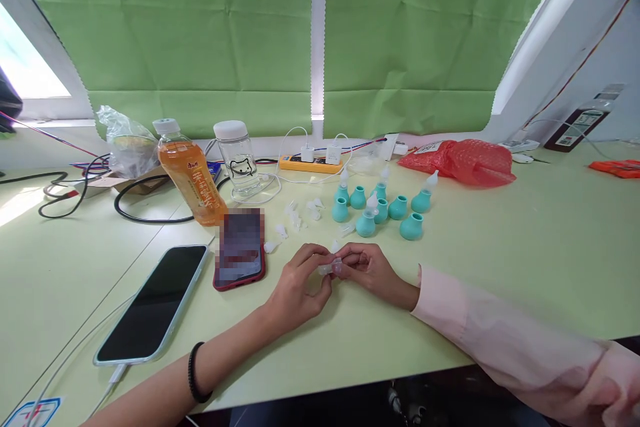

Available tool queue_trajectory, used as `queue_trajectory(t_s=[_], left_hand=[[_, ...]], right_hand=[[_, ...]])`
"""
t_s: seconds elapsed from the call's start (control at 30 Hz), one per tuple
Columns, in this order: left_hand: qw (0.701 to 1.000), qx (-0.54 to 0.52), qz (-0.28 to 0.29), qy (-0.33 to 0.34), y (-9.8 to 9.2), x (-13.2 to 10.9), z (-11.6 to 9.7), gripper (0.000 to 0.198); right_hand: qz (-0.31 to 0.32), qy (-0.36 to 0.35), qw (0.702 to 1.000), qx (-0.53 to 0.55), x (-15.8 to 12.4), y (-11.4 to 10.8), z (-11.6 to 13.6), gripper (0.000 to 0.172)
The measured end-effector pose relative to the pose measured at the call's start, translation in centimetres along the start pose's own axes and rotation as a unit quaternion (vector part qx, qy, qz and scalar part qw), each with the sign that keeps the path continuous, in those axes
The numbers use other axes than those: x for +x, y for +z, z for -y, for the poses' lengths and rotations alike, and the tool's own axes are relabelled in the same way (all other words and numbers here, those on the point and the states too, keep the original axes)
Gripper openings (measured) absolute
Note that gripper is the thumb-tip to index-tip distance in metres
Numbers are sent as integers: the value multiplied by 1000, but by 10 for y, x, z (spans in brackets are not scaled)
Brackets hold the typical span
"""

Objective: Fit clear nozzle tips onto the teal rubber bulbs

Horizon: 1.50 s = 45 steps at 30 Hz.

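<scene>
Near the front of the table, my left hand [302, 283] and my right hand [367, 271] meet. Between their fingertips is a small translucent plastic nozzle piece [325, 269], pinched from both sides; the fingers hide part of it. Just beyond stand several teal rubber bulbs [411, 226], some with a pale pointed tip [432, 179] fitted in the neck and others with a bare round opening. Several loose clear nozzle pieces [296, 219] lie on the table, behind and left of my hands.
A phone in a red case [241, 250] and a larger charging phone [155, 303] lie to the left. Behind them are a tilted orange drink bottle [193, 177], a clear jar [240, 160] and a power strip [305, 165]. A red bubble-wrap bag [463, 161] lies at the back right.
</scene>
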<state>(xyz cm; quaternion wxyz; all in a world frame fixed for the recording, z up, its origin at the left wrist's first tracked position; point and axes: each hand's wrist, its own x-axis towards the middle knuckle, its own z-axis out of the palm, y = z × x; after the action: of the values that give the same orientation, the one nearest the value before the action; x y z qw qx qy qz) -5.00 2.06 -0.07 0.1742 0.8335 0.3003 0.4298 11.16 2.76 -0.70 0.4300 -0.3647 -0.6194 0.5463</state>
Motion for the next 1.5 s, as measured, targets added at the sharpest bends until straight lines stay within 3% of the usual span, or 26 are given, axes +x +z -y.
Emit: queue_trajectory(t_s=[0.13,0.23,0.37,0.47,0.53,0.83,0.93,1.0,1.1,1.2,1.3,1.4,1.5], left_hand=[[1000,-16,-2,-18,-1,-1,-3,17],[985,-119,14,-126,-4,1,-7,13],[902,-330,36,-274,-8,5,-6,22],[826,-448,84,-332,-7,8,-2,27],[801,-475,100,-350,-7,9,0,29],[761,-513,83,-388,-8,10,0,43],[755,-512,88,-401,-7,9,0,43],[760,-502,94,-402,-5,8,0,37],[776,-490,106,-384,-4,7,1,29],[782,-490,109,-369,-2,6,3,29],[785,-492,98,-363,0,6,6,32],[789,-487,114,-358,1,6,7,37],[790,-485,132,-351,2,6,6,35]], right_hand=[[12,3,1000,10,1,0,-1,21],[27,-13,1000,6,3,-1,0,20],[36,-43,997,-52,2,-1,2,20],[27,-71,991,-106,0,-1,2,21],[26,-95,986,-134,-1,-1,1,20],[26,-167,968,-186,0,-6,5,20],[-37,-166,974,-152,12,-12,8,22],[-79,-160,966,-186,26,-13,11,16],[-31,-176,927,-331,52,-9,14,14],[55,-212,849,-481,79,2,13,30],[93,-172,790,-581,101,13,7,41],[112,-128,768,-618,114,18,-1,35],[114,-131,767,-618,114,18,-5,28]])
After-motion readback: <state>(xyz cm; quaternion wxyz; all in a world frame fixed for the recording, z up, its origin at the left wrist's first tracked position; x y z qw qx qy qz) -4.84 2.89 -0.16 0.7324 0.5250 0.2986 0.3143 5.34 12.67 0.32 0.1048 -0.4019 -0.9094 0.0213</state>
